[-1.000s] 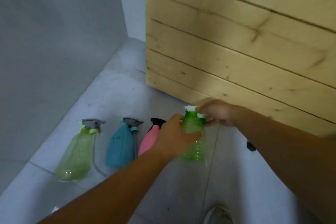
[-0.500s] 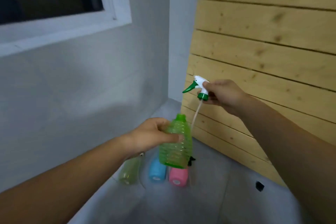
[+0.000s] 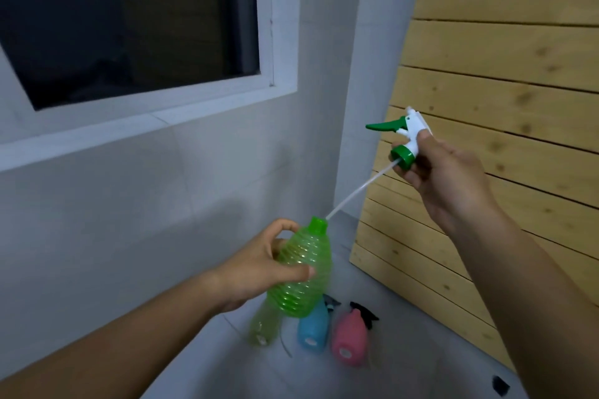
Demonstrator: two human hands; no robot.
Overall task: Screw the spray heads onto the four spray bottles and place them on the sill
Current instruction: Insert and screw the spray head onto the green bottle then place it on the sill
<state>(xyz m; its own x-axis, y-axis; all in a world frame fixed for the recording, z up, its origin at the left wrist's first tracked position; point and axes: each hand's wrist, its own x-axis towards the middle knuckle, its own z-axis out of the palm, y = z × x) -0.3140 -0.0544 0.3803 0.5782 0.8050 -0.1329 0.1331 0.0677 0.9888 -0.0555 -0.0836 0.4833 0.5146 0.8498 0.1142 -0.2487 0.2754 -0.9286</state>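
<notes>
**Spotter:** Head view has your left hand (image 3: 259,272) wrapped around the ribbed green bottle (image 3: 299,275), thumb across its near side, fingers curled behind. You hold it tilted, neck pointing up and to the right, in mid-air above the floor.

**Operator:** And the top?

**Spotter:** Your right hand (image 3: 444,178) is closed on the spray head (image 3: 406,136), white body with a green trigger and green screw collar. It sits up and to the right of the bottle, well apart from the neck. Only its clear tube (image 3: 359,188) runs down, and its tip is right at the open mouth.

**Operator:** Anything inside the bottle?

**Spotter:** You can see straight through the green plastic; no liquid shows in it.

**Operator:** The others?

**Spotter:** Three lie on the grey floor (image 3: 405,372) below your left hand, bases toward you. The pale green bottle (image 3: 261,327) is on the left, partly behind the one you hold. The blue bottle (image 3: 312,329) is in the middle, the pink bottle (image 3: 349,338) on the right, just beside it. Blue and pink each show a dark sprayer at the far end. They are opaque, so you cannot tell what they hold.

**Operator:** The sill?

**Spotter:** The white sill (image 3: 97,136) runs under the dark window (image 3: 129,16), up to your left. Wooden planks (image 3: 502,74) stand on the right.
</notes>
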